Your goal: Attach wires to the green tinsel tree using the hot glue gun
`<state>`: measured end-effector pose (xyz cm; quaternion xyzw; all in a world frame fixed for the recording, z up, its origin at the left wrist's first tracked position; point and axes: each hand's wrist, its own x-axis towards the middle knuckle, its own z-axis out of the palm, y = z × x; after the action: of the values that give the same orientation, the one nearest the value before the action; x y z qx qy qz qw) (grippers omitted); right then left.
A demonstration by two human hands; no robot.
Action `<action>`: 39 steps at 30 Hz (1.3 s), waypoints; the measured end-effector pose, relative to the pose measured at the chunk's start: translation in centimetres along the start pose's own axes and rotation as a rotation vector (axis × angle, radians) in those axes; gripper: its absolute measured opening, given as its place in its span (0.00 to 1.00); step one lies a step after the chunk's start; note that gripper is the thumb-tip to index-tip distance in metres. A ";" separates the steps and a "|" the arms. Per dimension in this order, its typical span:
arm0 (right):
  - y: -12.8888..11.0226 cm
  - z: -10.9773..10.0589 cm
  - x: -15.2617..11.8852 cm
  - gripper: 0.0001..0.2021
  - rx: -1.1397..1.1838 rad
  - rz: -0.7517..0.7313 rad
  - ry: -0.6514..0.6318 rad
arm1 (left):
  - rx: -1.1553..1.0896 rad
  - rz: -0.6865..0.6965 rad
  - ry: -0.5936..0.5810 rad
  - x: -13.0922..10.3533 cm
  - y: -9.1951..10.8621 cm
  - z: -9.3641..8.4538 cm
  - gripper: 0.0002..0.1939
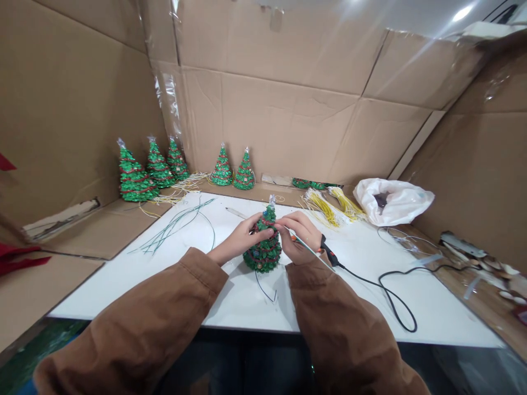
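Observation:
A small green Christmas tree (263, 252) with red garland and a clear star on top stands upright on the white table (197, 299). My left hand (244, 237) is wrapped round its upper left side, the thumb across the front. At the tree's upper right, my right hand (300, 233) pinches a thin green wire (315, 252), which trails down over the wrist. A dark wire (263, 288) comes out from under the tree's base. Beside my right wrist lies a black-handled tool (330, 255) with a cord, its front part hidden behind the hand.
Several finished-looking trees (134, 178) stand at the back left. Loose green wires (173, 225) lie on the left of the table. Yellow wire bundles (323, 208) and a white plastic bag (393, 203) are at the back right. A black cord (389, 291) loops across the right side. Cardboard walls surround the table.

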<state>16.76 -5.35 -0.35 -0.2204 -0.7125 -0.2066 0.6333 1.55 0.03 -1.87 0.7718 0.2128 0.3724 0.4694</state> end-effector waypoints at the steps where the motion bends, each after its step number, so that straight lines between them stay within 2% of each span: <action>1: 0.0 0.1 -0.1 0.06 0.013 -0.028 0.004 | 0.003 0.000 0.001 0.0 0.0 0.0 0.20; 3: 0.2 0.3 -0.3 0.05 0.031 -0.035 -0.007 | 0.014 -0.001 0.010 0.0 0.0 0.1 0.20; 7: 0.4 0.4 -0.6 0.07 -0.060 0.084 0.006 | -0.002 0.005 0.006 0.0 0.0 0.1 0.21; 9: 0.4 0.4 -0.7 0.07 -0.072 0.094 -0.001 | -0.006 0.008 0.009 0.0 0.0 0.1 0.20; 13: 0.1 0.6 -0.6 0.08 0.037 0.167 -0.112 | 0.044 -0.003 0.046 0.0 0.4 0.0 0.16; 16: -0.2 0.6 -0.3 0.07 0.108 0.282 -0.118 | 0.059 -0.001 0.064 0.0 0.4 0.0 0.16; 19: -0.4 0.5 -0.2 0.09 0.177 0.330 -0.150 | 0.041 0.001 0.061 0.0 0.2 0.0 0.18; 22: -0.4 0.6 -0.6 0.12 0.207 0.404 -0.121 | 0.012 0.002 0.043 0.0 0.1 0.0 0.20; 25: -0.1 0.8 -1.0 0.08 0.245 0.562 -0.026 | -0.024 0.011 0.007 0.0 0.0 0.0 0.23; 27: 0.1 0.9 -1.0 0.06 0.300 0.620 -0.014 | -0.027 0.010 -0.003 0.0 0.0 -0.1 0.24; 31: 0.1 0.6 -0.4 0.05 0.319 0.533 -0.019 | -0.014 -0.007 -0.005 0.0 -0.2 -0.1 0.23; 34: 0.1 0.3 -0.2 0.05 0.164 0.382 -0.001 | -0.048 -0.008 -0.011 0.0 -0.3 -0.1 0.24; 37: 0.4 0.2 -0.5 0.06 -0.031 0.212 -0.041 | -0.035 -0.011 0.004 0.1 -0.3 -0.1 0.25; 39: 0.5 0.4 -0.9 0.07 -0.085 0.161 -0.073 | -0.016 -0.001 0.006 0.1 -0.2 -0.1 0.24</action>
<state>16.86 -4.73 -1.30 -0.3110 -0.7058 -0.1769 0.6114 1.56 0.23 -2.03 0.7668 0.2116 0.3761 0.4752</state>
